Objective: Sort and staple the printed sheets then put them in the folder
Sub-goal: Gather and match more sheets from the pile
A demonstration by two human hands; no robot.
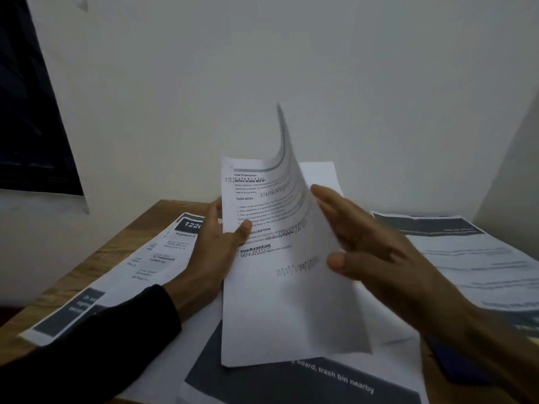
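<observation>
Head cam: person holds a printed sheaf [262,301] upright over the desk [140,228], w/ text headings facing them. Left hand [215,255] grips the sheaf's left edge, thumb pressed on the front, fingers behind. Right hand [376,249] is just beside the sheaf's right side, fingers spread and loosely flat against the back of a top page [294,182] that's curled up and over; can't tell if it's actually pinching that page. Bit of motion blur there.

Under the sheaf, flat on the desk: more printed sheets. One w/ a dark header [137,266] lies left, beneath the left wrist and black sleeve [96,354]. Another w/ a dark band and white lettering [315,383] lies nearest the person. A third [466,258] is to the right, past the right hand. Dark blue flat thing [455,365] at lower right, partly hidden by the right forearm; can't tell what it is.
</observation>
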